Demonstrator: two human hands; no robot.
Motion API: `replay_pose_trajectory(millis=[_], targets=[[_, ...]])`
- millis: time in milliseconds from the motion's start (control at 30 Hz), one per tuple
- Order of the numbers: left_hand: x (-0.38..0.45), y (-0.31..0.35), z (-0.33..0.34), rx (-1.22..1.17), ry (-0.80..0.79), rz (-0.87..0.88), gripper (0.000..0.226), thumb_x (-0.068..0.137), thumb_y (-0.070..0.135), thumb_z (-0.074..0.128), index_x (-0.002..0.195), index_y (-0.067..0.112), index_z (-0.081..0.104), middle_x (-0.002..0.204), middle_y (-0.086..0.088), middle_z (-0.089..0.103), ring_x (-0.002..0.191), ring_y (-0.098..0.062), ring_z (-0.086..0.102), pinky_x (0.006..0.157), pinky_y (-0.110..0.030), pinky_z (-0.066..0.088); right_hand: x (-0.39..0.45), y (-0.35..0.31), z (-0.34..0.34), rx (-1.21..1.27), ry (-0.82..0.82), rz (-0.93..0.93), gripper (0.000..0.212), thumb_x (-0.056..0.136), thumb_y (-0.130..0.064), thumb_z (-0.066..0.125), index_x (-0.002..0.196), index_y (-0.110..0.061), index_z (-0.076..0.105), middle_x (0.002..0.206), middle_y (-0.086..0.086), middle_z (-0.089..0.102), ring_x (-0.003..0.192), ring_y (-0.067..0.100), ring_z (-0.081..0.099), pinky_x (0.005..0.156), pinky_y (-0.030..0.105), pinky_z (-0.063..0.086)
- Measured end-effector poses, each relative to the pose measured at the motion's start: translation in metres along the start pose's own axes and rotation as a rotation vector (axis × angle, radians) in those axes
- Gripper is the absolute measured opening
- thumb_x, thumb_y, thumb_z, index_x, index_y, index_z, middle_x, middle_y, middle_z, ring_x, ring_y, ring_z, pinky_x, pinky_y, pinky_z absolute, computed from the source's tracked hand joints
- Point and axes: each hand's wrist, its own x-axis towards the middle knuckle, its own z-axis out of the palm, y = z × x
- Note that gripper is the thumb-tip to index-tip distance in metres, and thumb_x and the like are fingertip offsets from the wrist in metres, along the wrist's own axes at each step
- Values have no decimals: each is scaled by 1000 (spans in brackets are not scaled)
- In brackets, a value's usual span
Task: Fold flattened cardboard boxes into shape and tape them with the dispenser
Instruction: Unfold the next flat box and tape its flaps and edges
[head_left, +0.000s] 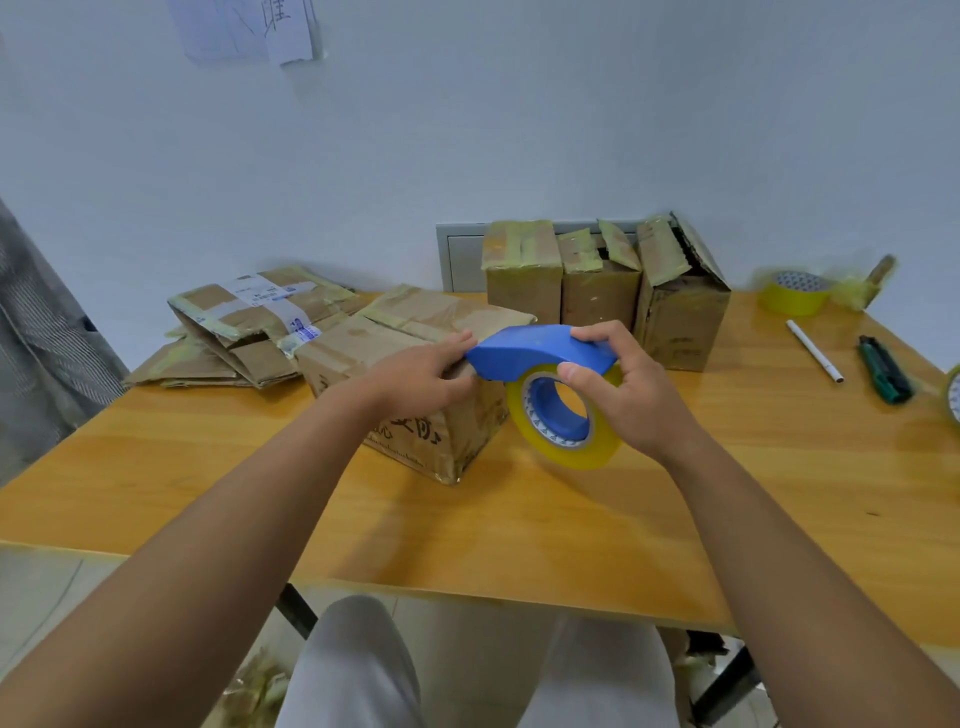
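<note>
A folded cardboard box (363, 353) with black print on its side stands on the wooden table (519, 530) in the middle. My left hand (421, 376) lies on its top right edge, fingers stretched toward the dispenser's nose. My right hand (623, 384) grips the blue tape dispenser (524, 351), fingers curled over its back and thumb by the yellowish tape roll (563, 447). The dispenser hangs at the box's right end, above the table. A pile of flattened boxes (244, 332) lies at the back left.
Three taped boxes (597, 280) stand along the wall at the back. A spare tape roll (795, 293), a white pen (813, 351) and a green utility knife (883, 369) lie at the right. Another roll (953, 395) peeks in at the right edge.
</note>
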Motion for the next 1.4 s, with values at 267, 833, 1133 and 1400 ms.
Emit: replay_pose_trajectory(millis=[267, 833, 1133, 1400], targets=[[1, 4, -2, -54, -6, -47, 60, 101, 34, 48, 157, 33, 26, 163, 16, 18, 149, -11, 23, 118, -31, 19, -24, -3, -17, -61, -38, -8, 58, 97, -39, 59, 147, -39, 30, 112, -18, 53, 94, 6, 60, 74, 11, 43], [12, 51, 11, 39, 197, -206, 46, 95, 56, 50, 110, 13, 58, 108, -8, 63, 98, -26, 59, 75, -36, 44, -64, 5, -40, -332, -163, 62, 63, 91, -57, 59, 146, -34, 36, 106, -2, 57, 84, 20, 60, 78, 43, 52], [17, 49, 27, 254, 293, -231, 43, 93, 48, 63, 109, 15, 42, 112, -12, 64, 87, -25, 54, 68, -36, 39, -38, -11, -16, -304, -206, 148, 57, 94, -55, 55, 142, -27, 42, 110, 4, 56, 88, 21, 61, 76, 43, 53], [20, 46, 30, 319, 334, -222, 48, 90, 41, 70, 117, 10, 45, 110, -15, 64, 98, -34, 61, 68, -38, 41, -18, -27, 11, -377, -185, 240, 55, 91, -56, 50, 130, -17, 49, 97, 4, 56, 80, 26, 60, 71, 44, 52]])
